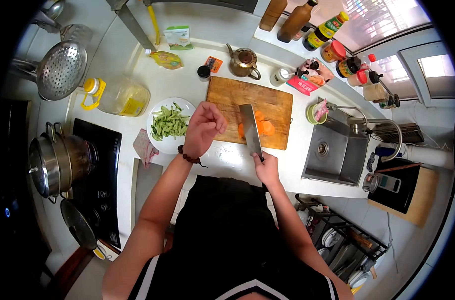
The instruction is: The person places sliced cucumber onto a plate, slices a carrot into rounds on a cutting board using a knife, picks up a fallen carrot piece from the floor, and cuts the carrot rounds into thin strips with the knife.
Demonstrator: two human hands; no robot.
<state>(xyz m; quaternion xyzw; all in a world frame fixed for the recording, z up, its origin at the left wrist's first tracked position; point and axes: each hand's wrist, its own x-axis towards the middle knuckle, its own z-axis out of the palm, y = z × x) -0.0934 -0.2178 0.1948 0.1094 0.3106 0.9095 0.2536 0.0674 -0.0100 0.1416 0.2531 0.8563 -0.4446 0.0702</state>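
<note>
My right hand (pixel 266 169) grips the handle of a kitchen knife (pixel 251 129), a broad cleaver whose blade reaches over the cutting board (pixel 225 95). Orange carrot slices (pixel 265 127) lie on the wooden board, on both sides of the blade and partly hidden by it. Over the board's left edge, my left hand (pixel 204 129) is raised with its fingers loosely bent and apart, and nothing shows in it. Just left of that hand, a white plate (pixel 160 145) bears a heap of green cucumber strips (pixel 168 122).
Behind the board stand a metal teapot (pixel 243 62) and a black-lidded jar (pixel 204 73). An oil jug (pixel 120 97) is at the left, near the stove (pixel 107 165) with its steel pot (pixel 52 160). To the right is the sink (pixel 332 152); sauce bottles line the windowsill.
</note>
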